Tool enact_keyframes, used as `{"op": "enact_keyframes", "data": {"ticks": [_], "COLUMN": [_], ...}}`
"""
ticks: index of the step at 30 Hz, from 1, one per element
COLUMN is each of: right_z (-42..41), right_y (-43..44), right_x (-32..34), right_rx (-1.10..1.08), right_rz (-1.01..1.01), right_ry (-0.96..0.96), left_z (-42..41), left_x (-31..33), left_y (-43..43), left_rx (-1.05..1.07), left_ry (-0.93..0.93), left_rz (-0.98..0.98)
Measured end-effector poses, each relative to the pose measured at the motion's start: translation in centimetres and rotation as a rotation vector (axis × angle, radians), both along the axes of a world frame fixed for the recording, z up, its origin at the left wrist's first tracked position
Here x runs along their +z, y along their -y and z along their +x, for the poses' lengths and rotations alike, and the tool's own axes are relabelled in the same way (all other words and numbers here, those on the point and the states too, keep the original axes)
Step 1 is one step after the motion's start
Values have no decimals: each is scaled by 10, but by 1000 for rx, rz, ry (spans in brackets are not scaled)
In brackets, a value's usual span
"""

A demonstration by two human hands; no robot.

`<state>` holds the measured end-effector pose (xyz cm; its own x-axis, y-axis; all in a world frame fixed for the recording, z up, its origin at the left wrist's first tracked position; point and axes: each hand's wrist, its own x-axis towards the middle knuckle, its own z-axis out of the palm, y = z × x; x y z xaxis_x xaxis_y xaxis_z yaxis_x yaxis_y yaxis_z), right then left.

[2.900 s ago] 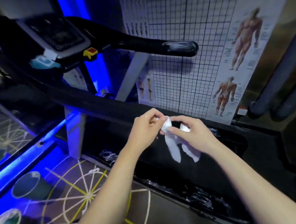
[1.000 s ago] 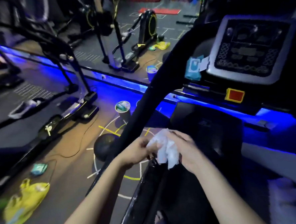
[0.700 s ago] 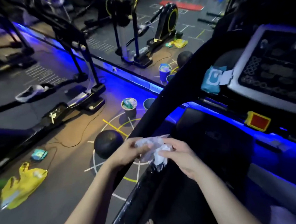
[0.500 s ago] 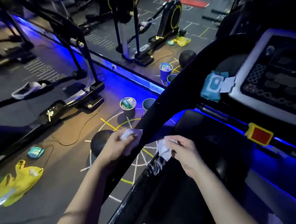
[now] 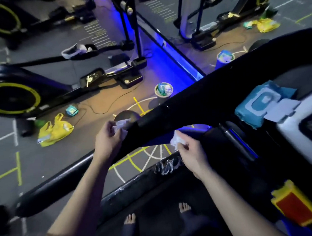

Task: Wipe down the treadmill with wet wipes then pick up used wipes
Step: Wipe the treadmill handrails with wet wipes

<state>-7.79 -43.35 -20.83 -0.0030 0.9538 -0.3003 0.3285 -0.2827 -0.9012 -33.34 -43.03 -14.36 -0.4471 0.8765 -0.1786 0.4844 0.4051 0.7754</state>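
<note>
The treadmill's black left handrail [image 5: 178, 109] runs diagonally across the view. My left hand [image 5: 107, 137] pinches a white wet wipe [image 5: 121, 124] against the rail's outer side. My right hand [image 5: 190, 152] pinches a second crumpled white wipe [image 5: 176, 139] just under the rail's inner side. A blue pack of wet wipes [image 5: 260, 104] with its flap open lies on the console edge [image 5: 298, 127] at the right. My bare feet [image 5: 129, 219] stand on the dark treadmill deck below.
On the floor left of the treadmill are a cup stuffed with used wipes [image 5: 163, 90], a dark ball [image 5: 126, 117], a yellow bag [image 5: 54, 130] and exercise bikes [image 5: 13, 98]. A red and yellow safety key [image 5: 295, 206] sits at lower right. A blue-lit mirror wall [image 5: 174, 49] runs behind.
I have turned from the wall poster side to the left handrail. The wipes held together in both hands are now split, one in each hand, on either side of the rail.
</note>
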Motion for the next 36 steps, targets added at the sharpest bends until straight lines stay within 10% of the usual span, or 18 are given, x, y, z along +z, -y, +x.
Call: {"op": "enact_keyframes", "data": {"ticks": [11, 19, 24, 30, 36], "right_z": [17, -4, 13, 37, 77], "right_y": [-64, -106, -67, -76, -153], "right_x": [12, -54, -85, -29, 8], "right_rx": [-6, 631, 1076, 442, 100], "right_rz": [841, 1242, 1038, 970, 1048], "right_ry": [186, 466, 387, 177, 386], "left_z": [31, 49, 47, 62, 82], "left_x": [-52, -57, -66, -44, -47], "left_y": [56, 62, 67, 67, 54], "left_rx": [-2, -40, -25, 223, 174], "left_ry": [-404, -558, -529, -329, -266], "left_rz": [37, 157, 215, 234, 166]}}
